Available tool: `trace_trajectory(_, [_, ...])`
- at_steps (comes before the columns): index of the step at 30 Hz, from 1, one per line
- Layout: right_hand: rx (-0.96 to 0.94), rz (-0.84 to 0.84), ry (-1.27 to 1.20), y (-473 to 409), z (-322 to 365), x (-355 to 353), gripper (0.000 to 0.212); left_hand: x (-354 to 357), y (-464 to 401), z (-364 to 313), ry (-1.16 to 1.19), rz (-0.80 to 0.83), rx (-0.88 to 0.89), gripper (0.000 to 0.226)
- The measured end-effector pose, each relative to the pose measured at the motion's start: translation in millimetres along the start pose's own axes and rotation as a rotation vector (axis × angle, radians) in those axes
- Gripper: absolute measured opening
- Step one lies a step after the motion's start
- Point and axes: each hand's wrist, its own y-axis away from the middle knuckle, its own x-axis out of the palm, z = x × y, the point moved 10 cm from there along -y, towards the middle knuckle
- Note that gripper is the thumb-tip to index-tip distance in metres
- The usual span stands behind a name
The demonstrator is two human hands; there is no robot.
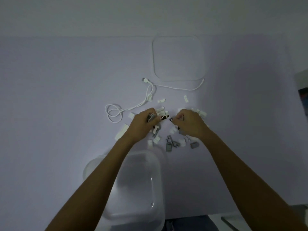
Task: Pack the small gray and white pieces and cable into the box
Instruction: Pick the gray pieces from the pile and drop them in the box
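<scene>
we note left hand (144, 121) gripping gray pieces (151, 117) | right hand (189, 123) curled, contents unclear | box (155, 172) lies nearer us, under left forearm

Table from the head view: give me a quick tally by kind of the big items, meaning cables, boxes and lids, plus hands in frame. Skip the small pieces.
White cable: 1
Clear box: 1
Lid: 1
Hands: 2, left hand and right hand, both gripping small pieces
Total: 5
The scattered gray and white pieces overlap and blur too much for a firm count.
</scene>
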Motion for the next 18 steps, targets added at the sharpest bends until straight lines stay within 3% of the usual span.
trace_trajectory(4, [0.172, 0.158, -0.820, 12, -7, 2, 0.021, -10, 8, -12, 0.201, -0.049, -0.037, 0.046])
trace_trajectory(8, [0.188, 0.411, -1.266, 34, 15, 18, 0.017, -23, 33, -28, 0.409, -0.086, -0.053, 0.032])
trace_trajectory(12, [0.167, 0.612, -1.414, 74, 52, 47, 0.015, -29, 79, -23, 0.625, -0.214, -0.163, 0.022])
trace_trajectory(18, [0.370, 0.416, -1.373, 134, 79, 111, 0.013, 2, 161, 21, 0.925, -0.336, -0.466, 0.018])
